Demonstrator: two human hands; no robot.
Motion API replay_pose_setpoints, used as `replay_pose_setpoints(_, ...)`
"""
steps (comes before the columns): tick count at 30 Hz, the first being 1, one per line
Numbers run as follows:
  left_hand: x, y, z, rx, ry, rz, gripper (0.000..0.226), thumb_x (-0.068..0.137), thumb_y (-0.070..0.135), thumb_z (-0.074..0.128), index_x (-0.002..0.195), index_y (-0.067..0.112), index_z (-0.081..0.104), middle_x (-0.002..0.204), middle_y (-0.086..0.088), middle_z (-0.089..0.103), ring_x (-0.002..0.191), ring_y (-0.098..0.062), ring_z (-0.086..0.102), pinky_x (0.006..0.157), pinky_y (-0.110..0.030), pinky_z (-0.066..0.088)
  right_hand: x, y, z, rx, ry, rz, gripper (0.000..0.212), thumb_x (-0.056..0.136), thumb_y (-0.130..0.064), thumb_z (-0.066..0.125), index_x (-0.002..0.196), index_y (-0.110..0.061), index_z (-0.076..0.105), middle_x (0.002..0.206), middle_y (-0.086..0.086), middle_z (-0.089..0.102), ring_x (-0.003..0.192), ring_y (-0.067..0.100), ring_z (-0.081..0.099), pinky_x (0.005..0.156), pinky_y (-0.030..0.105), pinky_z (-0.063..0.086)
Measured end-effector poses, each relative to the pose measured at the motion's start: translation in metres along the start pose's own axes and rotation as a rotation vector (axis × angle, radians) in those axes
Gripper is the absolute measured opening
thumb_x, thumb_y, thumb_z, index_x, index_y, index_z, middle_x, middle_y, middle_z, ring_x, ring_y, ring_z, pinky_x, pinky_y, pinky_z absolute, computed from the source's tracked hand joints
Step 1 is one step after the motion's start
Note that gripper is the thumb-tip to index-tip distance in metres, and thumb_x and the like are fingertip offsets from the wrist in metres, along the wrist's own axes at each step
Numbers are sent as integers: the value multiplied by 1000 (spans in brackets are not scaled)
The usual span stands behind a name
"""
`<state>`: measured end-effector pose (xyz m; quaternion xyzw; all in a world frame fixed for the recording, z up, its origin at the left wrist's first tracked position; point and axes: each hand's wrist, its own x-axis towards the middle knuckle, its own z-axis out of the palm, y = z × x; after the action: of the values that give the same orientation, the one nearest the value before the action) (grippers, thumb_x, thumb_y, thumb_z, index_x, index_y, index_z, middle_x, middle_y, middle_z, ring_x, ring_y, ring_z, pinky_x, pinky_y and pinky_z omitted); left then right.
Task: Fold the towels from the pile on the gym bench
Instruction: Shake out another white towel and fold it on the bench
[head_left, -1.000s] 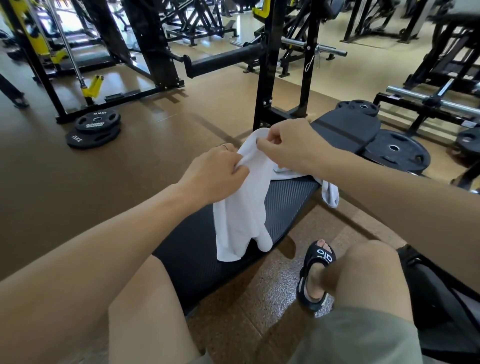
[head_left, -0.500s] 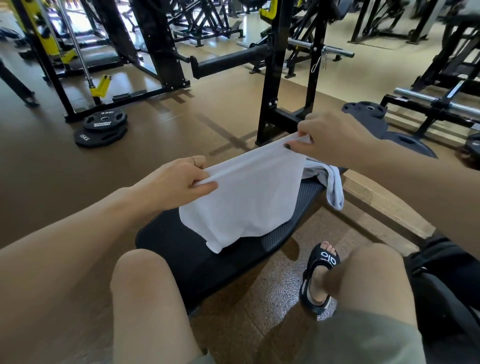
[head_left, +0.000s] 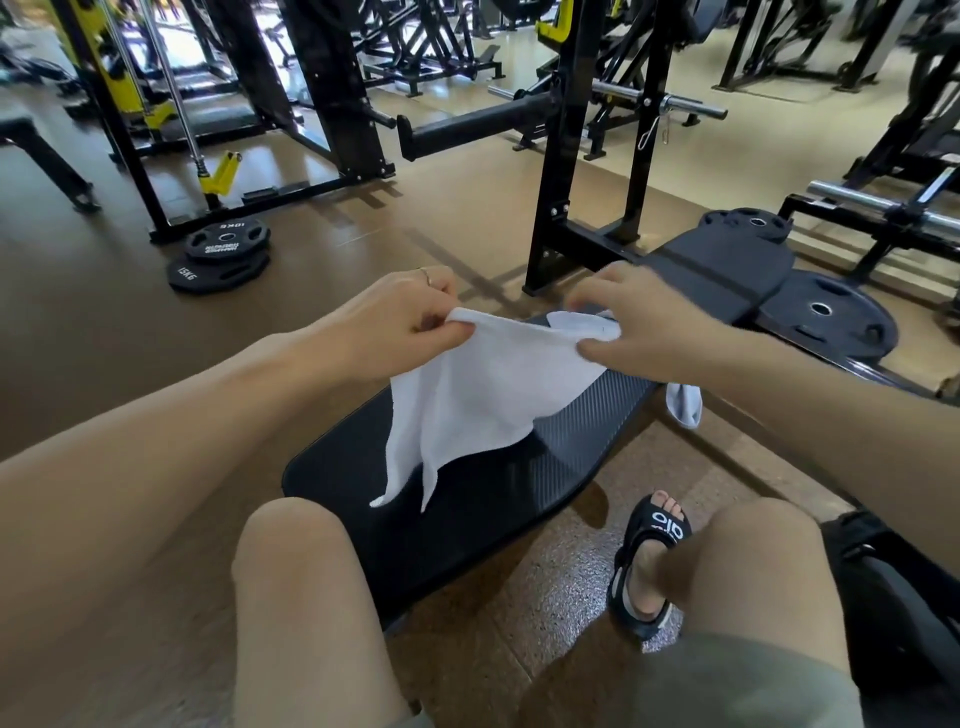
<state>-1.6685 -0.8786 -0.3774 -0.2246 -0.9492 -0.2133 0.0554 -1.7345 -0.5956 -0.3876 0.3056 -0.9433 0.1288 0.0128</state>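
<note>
Above the black padded table, left hand and right hand fingers pinch a white cloth towel's top corners.

Black padded gym bench, so the table here, has a ribbed textured top and runs diagonally from the near left toward the far right. Lower corners of a white towel drape onto its middle. At the far right edge another white towel hangs down over the side. The table sits on a brown floor, speckled near the close end.
</note>
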Motion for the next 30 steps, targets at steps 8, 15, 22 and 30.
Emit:
replay_pose_setpoints(8,11,26,-21,55,-104,61,43,97,23,60,60,38,44,78,5,44,69,-10,44,64,-18,31,7,-75,18,939,-76,-45,22,86,4,65,108,0,65,112,22,66,98,24,64,91,41,52)
replay_pose_setpoints(15,2,22,-26,9,-69,11,30,91,23,68,67,16,52,86,1,55,69,-11,45,63,-18,35,9,-78,25,915,12,-56,22,85,-18,72,91,3,68,90,28,63,78,17,54,76,37,42)
replay_pose_setpoints(22,-15,14,-4,-57,-41,-73,27,98,32,63,74,28,51,82,5,53,74,-7,47,66,-17,39,5,-56,12,710,108,-42,27,87,-22,76,70,-8,60,60,-9,52,56,3,44,57,19,37)
replay_pose_setpoints(30,0,28,-13,-49,86,46,22,97,24,62,78,18,54,83,2,55,78,-19,53,75,-37,47,3,-55,3,704,130,-65,21,90,-30,75,83,-13,63,84,19,62,67,28,50,64,35,41)
